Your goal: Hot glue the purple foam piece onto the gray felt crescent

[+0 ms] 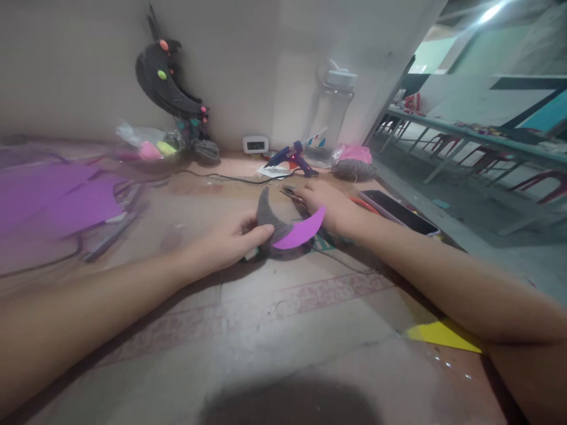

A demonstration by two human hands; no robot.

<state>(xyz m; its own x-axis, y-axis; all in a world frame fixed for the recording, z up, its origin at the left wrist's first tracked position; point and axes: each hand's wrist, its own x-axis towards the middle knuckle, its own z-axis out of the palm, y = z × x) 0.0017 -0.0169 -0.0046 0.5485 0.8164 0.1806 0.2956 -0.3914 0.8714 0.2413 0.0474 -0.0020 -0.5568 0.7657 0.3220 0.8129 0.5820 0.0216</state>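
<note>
My left hand (241,237) pinches a crescent-shaped piece (301,232) between thumb and fingers. Grey yarn (270,213) is wound closely around its left part, while the right part shows bare purple. Just beyond the crescent, my right hand (319,200) rests low over the table with its fingers bent. A dark, thin, metallic-looking thing (290,192) shows at those fingertips; blur hides what kind it is. A strand of yarn (341,261) trails across the table to the right of the crescent.
A blue glue gun (287,156) stands at the back near a small digital clock (256,144) and a clear bottle (332,118). A grey yarn ball (353,169) and a phone (398,212) lie right. Purple sheets (57,195) lie left; a dark decorated crescent (163,82) stands behind.
</note>
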